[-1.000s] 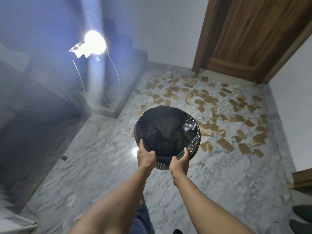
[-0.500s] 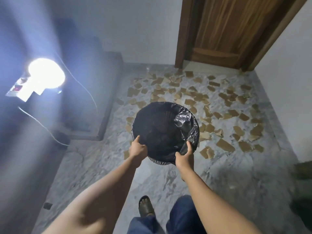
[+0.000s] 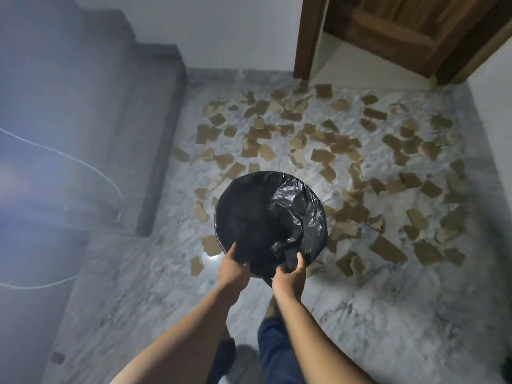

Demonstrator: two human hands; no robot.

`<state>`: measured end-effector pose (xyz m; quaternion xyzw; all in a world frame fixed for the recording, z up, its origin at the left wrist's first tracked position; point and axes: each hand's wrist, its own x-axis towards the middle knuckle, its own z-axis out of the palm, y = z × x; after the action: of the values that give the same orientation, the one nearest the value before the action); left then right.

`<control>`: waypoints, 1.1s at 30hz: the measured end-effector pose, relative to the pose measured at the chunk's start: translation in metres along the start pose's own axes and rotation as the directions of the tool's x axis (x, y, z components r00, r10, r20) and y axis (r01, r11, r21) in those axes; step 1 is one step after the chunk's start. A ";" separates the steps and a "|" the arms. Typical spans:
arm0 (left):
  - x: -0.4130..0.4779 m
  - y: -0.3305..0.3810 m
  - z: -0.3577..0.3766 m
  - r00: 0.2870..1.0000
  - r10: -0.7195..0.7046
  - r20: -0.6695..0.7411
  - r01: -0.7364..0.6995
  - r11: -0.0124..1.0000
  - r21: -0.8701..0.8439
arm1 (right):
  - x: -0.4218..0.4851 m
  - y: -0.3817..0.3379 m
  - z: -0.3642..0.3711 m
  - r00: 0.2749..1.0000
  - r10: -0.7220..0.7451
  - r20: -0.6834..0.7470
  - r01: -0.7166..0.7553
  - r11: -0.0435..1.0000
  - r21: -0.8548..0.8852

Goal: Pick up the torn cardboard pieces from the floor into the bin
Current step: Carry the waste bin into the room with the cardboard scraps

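A round bin (image 3: 270,217) lined with a black plastic bag is held out in front of me, above the marble floor. My left hand (image 3: 234,268) grips its near rim on the left. My right hand (image 3: 289,274) grips the near rim on the right, fingers curled over the bag's edge. Several torn brown cardboard pieces (image 3: 321,156) lie scattered over the floor beyond and to the right of the bin, with a few (image 3: 196,266) close to its left side. The bin's inside looks dark; I cannot tell what it holds.
Grey stone steps (image 3: 133,112) rise on the left. A wooden door (image 3: 410,29) stands in its frame at the back right, white walls beside it. My legs in dark trousers (image 3: 277,353) are below. A thin white cable (image 3: 83,164) crosses the glare at left.
The view has tilted down and swung right, so the bright lamp has left the frame. The bin, still in both hands, sits lower and closer to the cardboard pieces.
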<state>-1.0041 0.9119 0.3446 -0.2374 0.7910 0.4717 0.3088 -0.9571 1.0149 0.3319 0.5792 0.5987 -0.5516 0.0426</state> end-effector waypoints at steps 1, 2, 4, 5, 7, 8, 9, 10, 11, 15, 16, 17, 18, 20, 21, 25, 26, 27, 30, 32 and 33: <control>0.016 0.003 0.004 1.000 0.000 -0.007 0.000 1.000 0.001 | 0.017 -0.001 0.006 1.000 0.020 -0.004 -0.019 1.000 0.009; 0.033 0.005 0.008 1.000 -0.001 -0.015 0.002 1.000 0.007 | 0.035 0.000 0.014 1.000 0.027 -0.012 -0.027 0.999 0.021; 0.070 0.009 0.016 1.000 -0.008 -0.021 0.009 1.000 0.028 | 0.074 0.008 0.032 0.999 0.050 0.016 -0.050 0.998 0.041; 0.090 0.010 0.020 1.000 -0.016 -0.022 0.017 0.999 0.043 | 0.094 0.012 0.041 0.996 0.075 0.048 -0.077 0.996 0.040; 0.131 0.014 0.027 1.000 0.003 -0.019 -0.001 0.996 0.084 | 0.139 0.027 0.062 0.993 0.093 0.077 -0.097 0.994 0.053; 0.152 0.015 0.031 1.000 0.023 -0.006 -0.022 0.994 0.105 | 0.153 0.023 0.070 0.993 0.090 0.072 -0.095 0.993 0.073; 0.175 0.014 0.035 0.999 0.042 0.009 -0.043 0.992 0.120 | 0.162 0.013 0.078 0.994 0.083 0.064 -0.089 0.991 0.096; 0.198 0.012 0.039 0.998 0.054 0.019 -0.056 0.990 0.131 | 0.179 0.010 0.089 0.995 0.083 0.060 -0.090 0.987 0.134; 0.222 0.010 0.043 0.997 0.071 0.021 -0.073 0.988 0.138 | 0.196 0.007 0.102 0.993 0.094 0.073 -0.106 0.978 0.180; 0.314 0.000 0.049 0.983 0.174 -0.065 -0.169 0.982 0.081 | 0.264 -0.009 0.168 0.988 0.026 0.152 -0.067 0.960 0.273; 0.339 -0.001 0.047 0.972 0.218 -0.086 -0.210 0.973 0.092 | 0.283 -0.012 0.189 0.985 -0.016 0.174 -0.035 0.957 0.289; 0.364 0.000 0.044 0.958 0.267 -0.101 -0.258 0.962 0.093 | 0.301 -0.016 0.211 0.981 -0.045 0.186 -0.014 0.953 0.304; 0.390 0.000 0.040 0.943 0.312 -0.116 -0.303 0.949 0.093 | 0.317 -0.022 0.233 0.977 -0.066 0.201 -0.007 0.940 0.342; 0.452 0.001 0.028 0.911 0.379 -0.160 -0.362 0.923 0.128 | 0.350 -0.035 0.283 0.960 -0.134 0.245 0.024 0.914 0.405; 0.484 0.001 0.020 0.896 0.406 -0.180 -0.388 0.913 0.130 | 0.366 -0.043 0.310 0.948 -0.174 0.266 0.053 0.911 0.410; 0.607 0.011 -0.014 0.780 0.557 -0.285 -0.537 0.830 0.153 | 0.430 -0.061 0.408 0.855 -0.379 0.354 0.212 0.879 0.428; 0.632 0.009 -0.015 0.761 0.574 -0.303 -0.559 0.817 0.143 | 0.445 -0.061 0.427 0.831 -0.416 0.370 0.245 0.870 0.427; 0.652 0.006 -0.014 0.743 0.587 -0.321 -0.580 0.804 0.127 | 0.457 -0.060 0.442 0.819 -0.449 0.358 0.279 0.856 0.434; 0.703 0.001 -0.019 0.677 0.637 -0.370 -0.660 0.747 0.080 | 0.491 -0.062 0.478 0.772 -0.550 0.319 0.365 0.794 0.486; 0.706 0.001 -0.017 0.674 0.648 -0.355 -0.678 0.733 0.051 | 0.503 -0.064 0.482 0.787 -0.537 0.303 0.356 0.797 0.489; 0.697 0.005 -0.012 0.690 0.639 -0.339 -0.663 0.747 0.057 | 0.507 -0.066 0.483 0.795 -0.519 0.315 0.353 0.817 0.455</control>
<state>-1.4960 0.8445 -0.1445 -0.0294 0.8473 0.5296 -0.0271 -1.4547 1.0184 -0.1649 0.2849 0.5775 -0.7619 -0.0698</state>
